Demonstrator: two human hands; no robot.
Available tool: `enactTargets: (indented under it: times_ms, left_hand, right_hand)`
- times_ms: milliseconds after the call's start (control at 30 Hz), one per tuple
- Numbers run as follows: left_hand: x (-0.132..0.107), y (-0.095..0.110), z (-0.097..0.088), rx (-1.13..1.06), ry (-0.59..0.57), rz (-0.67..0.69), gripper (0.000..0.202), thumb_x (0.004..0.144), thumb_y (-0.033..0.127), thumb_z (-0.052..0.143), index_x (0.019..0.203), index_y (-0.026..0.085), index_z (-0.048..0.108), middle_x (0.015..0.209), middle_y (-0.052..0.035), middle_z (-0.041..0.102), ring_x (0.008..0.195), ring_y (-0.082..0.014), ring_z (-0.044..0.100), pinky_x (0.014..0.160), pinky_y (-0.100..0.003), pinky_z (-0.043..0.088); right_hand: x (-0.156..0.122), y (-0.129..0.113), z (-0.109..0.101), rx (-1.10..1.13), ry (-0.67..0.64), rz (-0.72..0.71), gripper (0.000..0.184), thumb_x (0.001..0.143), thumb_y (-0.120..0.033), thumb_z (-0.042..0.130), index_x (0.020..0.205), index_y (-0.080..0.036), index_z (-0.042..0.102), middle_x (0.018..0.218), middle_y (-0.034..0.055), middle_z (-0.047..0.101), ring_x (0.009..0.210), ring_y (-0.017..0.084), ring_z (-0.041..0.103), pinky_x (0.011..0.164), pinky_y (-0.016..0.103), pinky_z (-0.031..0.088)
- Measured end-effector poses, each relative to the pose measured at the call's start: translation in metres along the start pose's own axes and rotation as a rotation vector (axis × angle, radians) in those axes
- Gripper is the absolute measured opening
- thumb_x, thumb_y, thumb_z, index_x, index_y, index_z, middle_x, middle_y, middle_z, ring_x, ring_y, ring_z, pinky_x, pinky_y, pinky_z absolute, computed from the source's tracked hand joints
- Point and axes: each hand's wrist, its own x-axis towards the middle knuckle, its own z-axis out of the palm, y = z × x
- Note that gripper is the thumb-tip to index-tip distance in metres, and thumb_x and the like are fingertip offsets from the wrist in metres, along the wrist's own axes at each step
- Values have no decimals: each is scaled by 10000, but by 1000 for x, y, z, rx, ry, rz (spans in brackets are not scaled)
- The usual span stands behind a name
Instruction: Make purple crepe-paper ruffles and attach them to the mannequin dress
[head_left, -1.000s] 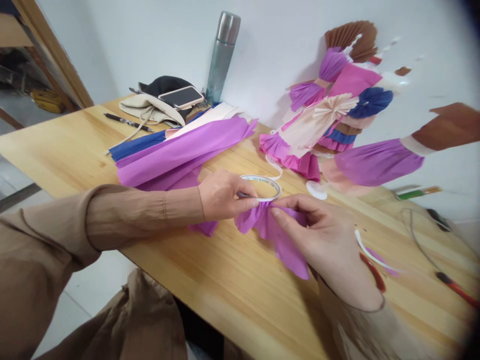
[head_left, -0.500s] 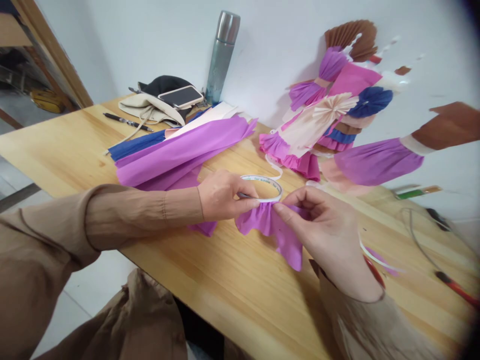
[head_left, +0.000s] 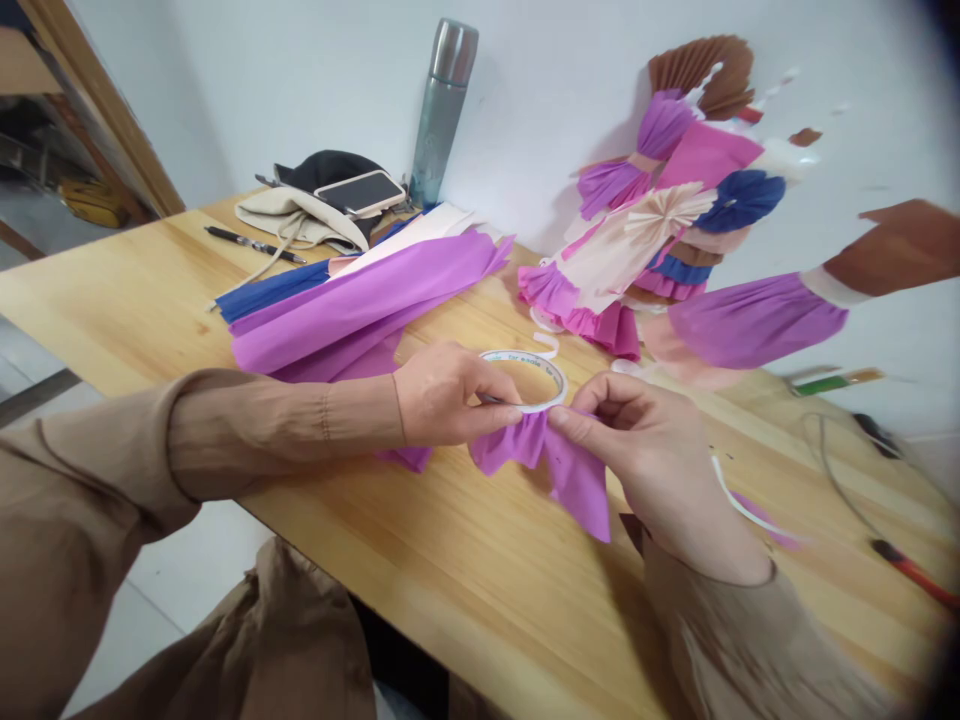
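My left hand (head_left: 454, 395) pinches the left side of a white cardboard tape ring (head_left: 553, 372) with printing on its inner face. Against the ring's near edge hangs a strip of purple crepe paper (head_left: 581, 485), gathered into small folds at the top. The strip's upper edge, right of the ring, is held between thumb and fingertips of my right hand (head_left: 637, 440). Its lower part hangs loose over the wooden table (head_left: 442, 560). Under the left hand, part of another purple piece shows.
Folded purple crepe paper (head_left: 360, 300) lies behind my left hand, near a pen (head_left: 255, 244), a phone (head_left: 361, 194) and a flask (head_left: 444, 110). Crepe-paper figures (head_left: 660, 220) stand against the wall at right. A white strip (head_left: 739, 500) and red-handled tool (head_left: 915, 575) lie further right.
My right hand has shifted slightly, its wrist rising a little. The ring has tilted a bit, and the strip's loose corner has swung slightly right. Both hands keep their hold.
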Motion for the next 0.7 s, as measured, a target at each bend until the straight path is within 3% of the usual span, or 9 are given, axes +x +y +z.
enactTargets:
  times_ms: [267, 700]
  left_hand:
    - [1, 4, -3, -25, 45, -88, 204, 815, 234, 613, 699, 134, 748, 603, 5, 675, 497, -49, 457, 488, -193, 319]
    - [2, 0, 0, 12, 44, -113, 212, 823, 283, 631, 739, 160, 781, 584, 8, 667, 517, -61, 469, 491, -201, 297]
  right_hand:
    - [-2, -19, -9, -57, -103, -22, 268, 731, -358, 767, 626, -192, 585, 556, -13, 591, 480, 95, 507, 429, 212, 405]
    - [-14, -22, -2, -278, -25, -212, 95, 778, -227, 646, 695, -213, 690, 565, -1, 659, 455, 115, 548, 431, 235, 411]
